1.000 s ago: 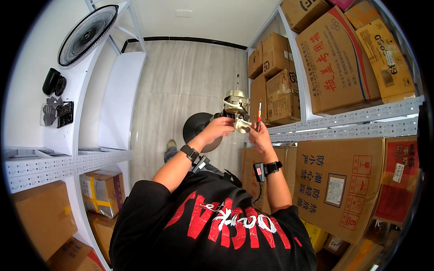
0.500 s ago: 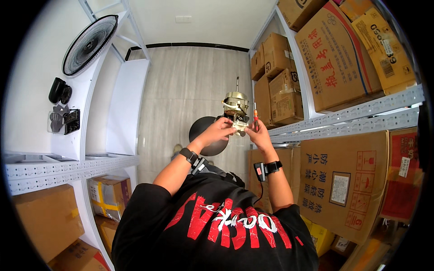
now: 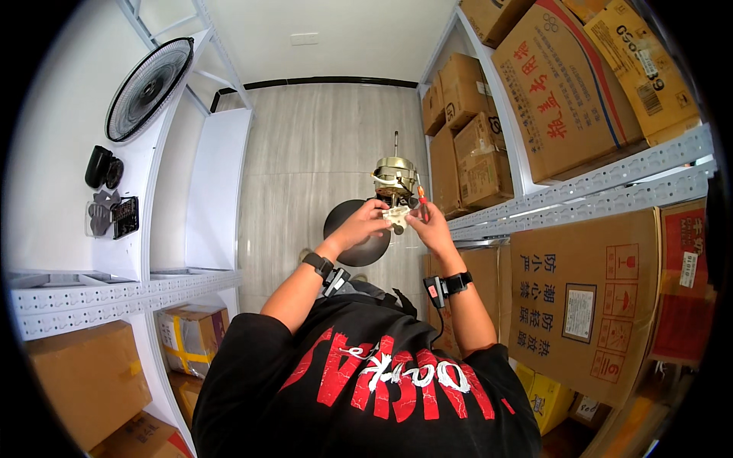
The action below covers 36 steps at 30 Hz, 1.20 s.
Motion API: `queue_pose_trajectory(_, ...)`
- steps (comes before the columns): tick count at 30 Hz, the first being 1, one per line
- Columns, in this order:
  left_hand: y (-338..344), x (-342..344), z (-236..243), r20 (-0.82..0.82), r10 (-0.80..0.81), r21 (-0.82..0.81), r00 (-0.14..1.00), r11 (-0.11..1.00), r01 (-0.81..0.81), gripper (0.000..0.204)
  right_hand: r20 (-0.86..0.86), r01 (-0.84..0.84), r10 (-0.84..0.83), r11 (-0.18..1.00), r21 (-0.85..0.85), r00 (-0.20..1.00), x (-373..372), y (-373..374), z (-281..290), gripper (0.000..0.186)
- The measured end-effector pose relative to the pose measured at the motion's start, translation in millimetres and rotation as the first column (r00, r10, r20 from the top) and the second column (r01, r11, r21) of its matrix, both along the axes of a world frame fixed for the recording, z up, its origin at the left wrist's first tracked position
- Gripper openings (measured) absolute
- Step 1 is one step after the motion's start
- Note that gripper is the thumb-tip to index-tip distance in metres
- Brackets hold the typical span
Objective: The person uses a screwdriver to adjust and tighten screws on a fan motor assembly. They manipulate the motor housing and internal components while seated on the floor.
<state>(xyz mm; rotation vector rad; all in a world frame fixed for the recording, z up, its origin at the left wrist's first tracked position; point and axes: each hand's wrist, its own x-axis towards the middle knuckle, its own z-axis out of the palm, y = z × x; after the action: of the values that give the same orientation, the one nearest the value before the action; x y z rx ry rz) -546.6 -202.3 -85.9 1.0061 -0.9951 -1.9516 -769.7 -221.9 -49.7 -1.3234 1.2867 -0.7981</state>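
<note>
An upright metal motor with a shaft on top (image 3: 394,174) stands above a black round base (image 3: 347,243) on the floor. Just below the motor, my left hand (image 3: 365,227) pinches the left side of a cream plastic housing (image 3: 396,217). My right hand (image 3: 430,229) grips a screwdriver with a red handle (image 3: 423,198), its tip pointing up, while its thumb rests at the housing's right side. Where the housing joins the motor is partly hidden by fingers.
A white shelving unit (image 3: 221,183) on the left holds a fan grille (image 3: 130,107), black items (image 3: 99,166), a tray of small parts (image 3: 124,216) and boxes. Cardboard boxes (image 3: 565,91) fill the right rack. A wall (image 3: 343,46) closes the aisle beyond the tiled floor (image 3: 282,137).
My hands and the screwdriver have shifted slightly left. My right thumb has come in against the housing. The shelves and floor sit a little lower in the picture.
</note>
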Motion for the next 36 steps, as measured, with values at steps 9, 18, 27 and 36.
queue_pose_trajectory(9, -3, -4, -12, -0.013, 0.043, -0.101, 0.999, 0.994, -0.044, 0.038, -0.117, 0.031, -0.031, 1.000, -0.002, 0.993, -2, 0, -13, 0.022)
queue_pose_trajectory(18, -2, 3, -10, 0.007, -0.017, -0.089, 1.000, 0.996, 0.017, 0.039, 0.012, 0.023, -0.023, 1.000, -0.010, 1.000, -3, -1, -25, 0.029)
queue_pose_trajectory(27, -3, 20, -9, -0.072, 0.001, -0.104, 0.997, 0.994, -0.009, 0.036, 0.213, 0.059, -0.078, 0.994, 0.092, 0.974, 12, 7, -21, 0.030)
queue_pose_trajectory(36, -2, 17, -6, -0.139, 0.002, -0.180, 0.990, 0.983, -0.027, 0.031, 0.331, 0.047, -0.134, 0.965, 0.256, 0.934, 10, 8, -15, 0.031)
